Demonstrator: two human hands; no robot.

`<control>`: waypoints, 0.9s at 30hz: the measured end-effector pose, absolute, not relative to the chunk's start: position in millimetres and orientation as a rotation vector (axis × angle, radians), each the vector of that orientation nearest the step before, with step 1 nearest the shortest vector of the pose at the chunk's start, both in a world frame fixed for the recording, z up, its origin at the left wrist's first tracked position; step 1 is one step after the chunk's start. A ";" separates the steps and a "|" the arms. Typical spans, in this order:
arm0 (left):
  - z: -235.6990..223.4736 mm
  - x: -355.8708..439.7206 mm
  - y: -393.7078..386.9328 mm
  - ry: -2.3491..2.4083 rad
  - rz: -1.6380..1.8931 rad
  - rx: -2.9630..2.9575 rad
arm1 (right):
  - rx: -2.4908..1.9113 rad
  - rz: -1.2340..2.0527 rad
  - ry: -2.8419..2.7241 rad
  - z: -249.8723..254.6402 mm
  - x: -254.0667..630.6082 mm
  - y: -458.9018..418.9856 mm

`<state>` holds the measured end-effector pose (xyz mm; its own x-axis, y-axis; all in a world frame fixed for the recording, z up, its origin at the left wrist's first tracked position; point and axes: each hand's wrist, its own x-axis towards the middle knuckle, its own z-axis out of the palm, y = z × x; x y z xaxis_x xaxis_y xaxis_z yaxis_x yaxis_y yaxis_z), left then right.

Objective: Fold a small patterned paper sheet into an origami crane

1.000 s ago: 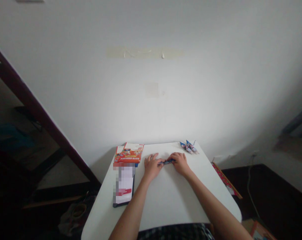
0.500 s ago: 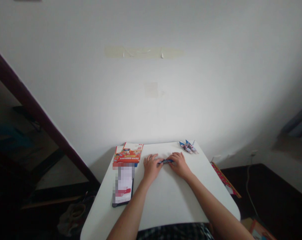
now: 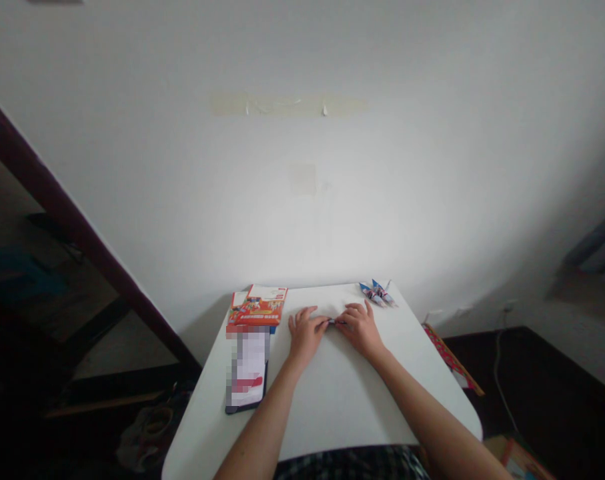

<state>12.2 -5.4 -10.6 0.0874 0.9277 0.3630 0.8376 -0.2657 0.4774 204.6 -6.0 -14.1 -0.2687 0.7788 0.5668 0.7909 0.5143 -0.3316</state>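
Both my hands rest on a small white table (image 3: 332, 400) near its far edge. My left hand (image 3: 306, 335) and my right hand (image 3: 361, 329) meet at a small folded piece of patterned paper (image 3: 335, 322), and the fingertips of each pinch one end of it. Most of the paper is hidden under the fingers. Two finished folded paper shapes (image 3: 377, 294), blue, white and red, lie at the table's far right corner, a short way beyond my right hand.
A phone (image 3: 248, 370) lies screen up along the left side of the table. Behind it sits a red and orange paper pack (image 3: 259, 308). A white wall stands right behind the table. Dark floor and clutter lie on either side.
My hands have drawn closer together over the folded paper, so less of it shows between them. My right fingers have lifted and spread slightly. Nothing else has moved.
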 end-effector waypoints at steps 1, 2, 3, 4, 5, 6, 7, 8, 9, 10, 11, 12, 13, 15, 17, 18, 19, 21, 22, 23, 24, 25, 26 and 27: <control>-10.1 12.6 -5.6 1.807 0.953 2.197 | -1.267 -0.029 -2.056 -14.1 204.3 -6.1; -9.3 12.8 -5.8 1.810 0.990 2.188 | -1.259 -0.032 -2.048 -14.2 204.1 -6.1; -8.4 12.8 -5.9 1.815 1.036 2.174 | -1.252 -0.031 -2.036 -14.5 204.1 -5.8; -7.4 12.6 -6.0 1.820 1.089 2.159 | -1.247 -0.026 -2.018 -15.0 204.4 -5.2; -6.3 12.1 -6.0 1.822 1.147 2.146 | -1.245 -0.014 -1.997 -15.7 204.8 -4.4; -5.3 11.7 -5.8 1.819 1.205 2.135 | -1.246 0.004 -1.967 -16.7 205.5 -3.4; -4.6 11.4 -5.6 1.810 1.258 2.127 | -1.249 0.026 -1.930 -17.8 206.4 -2.2; -4.2 11.4 -5.2 1.793 1.299 2.124 | -1.250 0.051 -1.891 -19.0 207.3 -1.0; -4.2 11.8 -4.9 1.771 1.322 2.125 | -1.248 0.076 -1.852 -20.3 208.1 0.2; -4.7 12.7 -4.5 1.748 1.332 2.125 | -1.244 0.101 -1.818 -21.4 208.7 1.3; -5.7 14.1 -4.2 1.723 1.329 2.125 | -1.236 0.126 -1.792 -22.4 209.0 2.2; -7.0 16.0 -4.1 1.702 1.320 2.122 | -1.228 0.151 -1.775 -23.2 209.0 2.9; -8.6 18.1 -4.0 1.683 1.319 2.111 | -1.219 0.178 -1.767 -23.7 208.6 3.3; -12.0 22.6 -4.1 1.655 1.303 2.097 | -1.209 0.236 -1.758 -24.2 206.9 3.5; -14.9 26.1 -4.5 1.648 1.291 2.093 | -1.202 0.291 -1.752 -24.1 204.7 3.0; -15.9 27.2 -4.8 1.646 1.285 2.096 | -1.200 0.316 -1.748 -23.9 203.7 2.6; -16.7 27.8 -4.9 1.644 1.282 2.102 | -1.198 0.338 -1.746 -23.6 202.8 2.2; -17.5 27.9 -5.0 1.641 1.282 2.117 | -1.198 0.381 -1.743 -23.0 201.7 1.3; -17.7 27.6 -4.9 1.640 1.286 2.125 | -1.202 0.403 -1.741 -22.6 201.4 0.8; -17.8 27.2 -4.7 1.639 1.290 2.132 | -1.208 0.424 -1.738 -22.2 201.2 0.5; -17.8 26.8 -4.4 1.635 1.294 2.138 | -1.218 0.444 -1.733 -21.8 201.1 0.2; -17.8 26.4 -4.1 1.633 1.296 2.138 | -1.230 0.461 -1.725 -21.5 201.1 0.1; -17.7 26.1 -3.7 1.633 1.298 2.133 | -1.243 0.477 -1.716 -21.4 201.1 0.1; -17.6 26.0 -3.4 1.633 1.299 2.124 | -1.256 0.492 -1.707 -21.3 201.1 0.3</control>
<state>26.0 -3.4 -17.6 0.0245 0.8485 0.5286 0.7061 -0.3890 0.5917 201.1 0.3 -21.3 -0.0461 0.8964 0.4409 0.5244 0.3974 -0.7531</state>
